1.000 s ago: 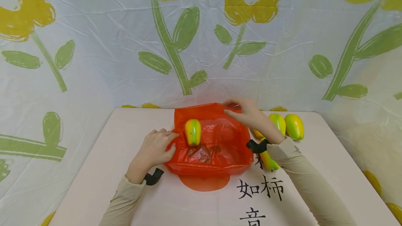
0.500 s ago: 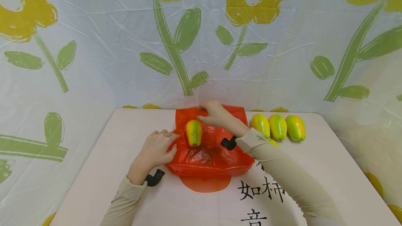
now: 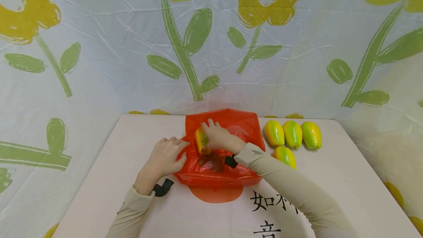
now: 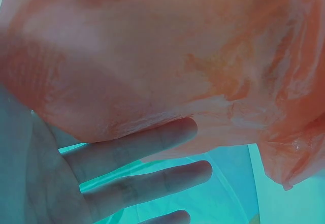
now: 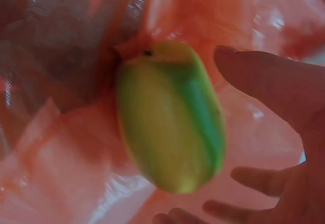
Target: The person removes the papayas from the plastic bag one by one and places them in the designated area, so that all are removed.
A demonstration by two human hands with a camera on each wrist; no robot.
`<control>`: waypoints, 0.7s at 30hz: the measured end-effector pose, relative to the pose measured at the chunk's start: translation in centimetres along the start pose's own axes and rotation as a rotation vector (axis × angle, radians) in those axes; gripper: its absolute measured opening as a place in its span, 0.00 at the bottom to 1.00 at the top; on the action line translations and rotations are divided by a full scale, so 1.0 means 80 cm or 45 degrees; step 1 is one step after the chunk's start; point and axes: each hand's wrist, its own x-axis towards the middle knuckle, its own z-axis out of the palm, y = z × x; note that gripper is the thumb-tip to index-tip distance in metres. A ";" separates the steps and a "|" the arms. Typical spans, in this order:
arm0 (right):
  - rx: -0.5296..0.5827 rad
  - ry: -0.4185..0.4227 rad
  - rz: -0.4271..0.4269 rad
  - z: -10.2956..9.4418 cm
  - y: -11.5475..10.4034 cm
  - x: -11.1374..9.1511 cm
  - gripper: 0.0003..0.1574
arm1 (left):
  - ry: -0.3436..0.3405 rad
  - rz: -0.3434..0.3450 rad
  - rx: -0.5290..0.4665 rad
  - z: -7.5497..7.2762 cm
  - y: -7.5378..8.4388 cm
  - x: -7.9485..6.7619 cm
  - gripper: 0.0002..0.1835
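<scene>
A red plastic bag (image 3: 228, 120) lies spread open on the table, its back wall standing up. Inside its left part is a ridged, oblong yellow-green fruit like a papaya (image 5: 170, 120). My right hand (image 3: 219, 137) reaches over the bag and partly covers the fruit in the head view. In the right wrist view its thumb and fingers are spread at one side of the fruit, with a gap between. At the bag's left edge is my left hand (image 3: 165, 157); its straight fingers (image 4: 137, 142) lie against the outside of the red film in the left wrist view.
To the right of the bag, three similar fruits (image 3: 292, 134) stand in a row at the back, with another fruit (image 3: 285, 157) in front of them. Black characters (image 3: 267, 229) are printed on the pale table cover (image 3: 198, 223). A flower-patterned sheet (image 3: 132, 83) hangs behind.
My right hand has moved left and down from the bag's back right edge to the fruit inside. My left hand stays at the left edge.
</scene>
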 end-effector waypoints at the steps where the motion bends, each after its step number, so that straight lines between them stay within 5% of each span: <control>1: 0.005 -0.013 0.012 0.003 0.000 0.001 0.57 | 0.001 0.002 0.000 0.000 0.000 0.000 0.18; 8: 0.011 -0.032 0.022 0.016 0.000 0.000 0.61 | -0.023 -0.012 0.002 0.001 0.000 0.001 0.18; 21: 0.006 0.014 -0.058 0.015 0.002 -0.003 0.52 | -0.012 -0.012 0.001 0.001 0.001 0.001 0.18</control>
